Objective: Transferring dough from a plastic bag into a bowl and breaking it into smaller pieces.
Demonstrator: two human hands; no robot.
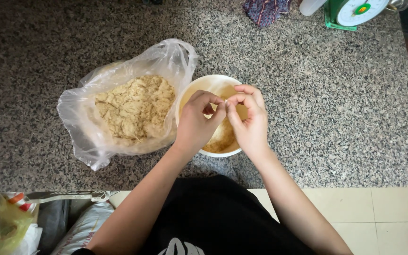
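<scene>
Right now both hands meet over the bowl [199, 87]: left hand [195, 123] and right hand [250, 123] w/ fingertips [224, 105] pinched together on a small pale bit, too small to tell what it is. Each hand is closed on that bit, thumbs and forefingers touching.

The bowl, white, sits near the counter's [331, 118] front edge, w/ tan shreds [223, 137] in its bottom. Touching its left side is an open clear bag [79, 118] full of the same tan stuff [135, 108].

Risks, as I judge them: the bit is tiny, so a loose pinch drops it, prob. into the bowl, but a sideways tug could flick it onto the counter. Wrists rest close to the bowl's rim; a push fwd or down could tip it, and it's close enough to the front edge to slide off. The bag's slack mouth leans on the bowl, so moving the bowl could spill the bag's contents.

At the back right corner stand a green scale [355, 12] and a cloth [265, 10], well apart.
</scene>
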